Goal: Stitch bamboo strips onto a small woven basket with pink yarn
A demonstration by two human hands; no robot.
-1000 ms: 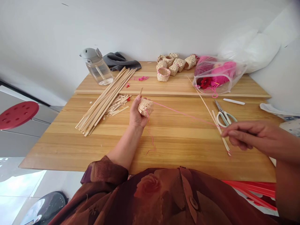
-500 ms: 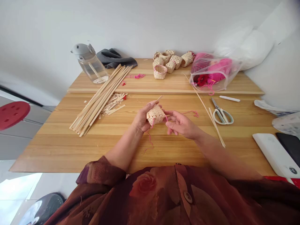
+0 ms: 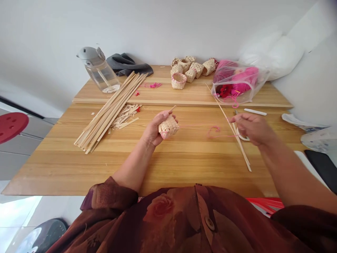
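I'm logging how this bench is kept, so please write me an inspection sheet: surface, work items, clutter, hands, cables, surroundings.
Surface: wooden table with a long edge crossing its rear part.
Work items: small woven basket; pink yarn, running off to its right.
Clutter: wood offcuts beside the strip bundle; scissors, partly hidden.
Hands: left hand grips the basket; right hand pinches the yarn, apart from the basket.
Cables: nothing seen.
Surroundings: pale wall behind, red stool at left.

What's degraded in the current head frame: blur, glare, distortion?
Head view: right hand looks slightly blurred, pink yarn goes faint in places; head view, lower left: glare washes out the floor; head view, upper left: bottle leans outward, likely wide-angle distortion.
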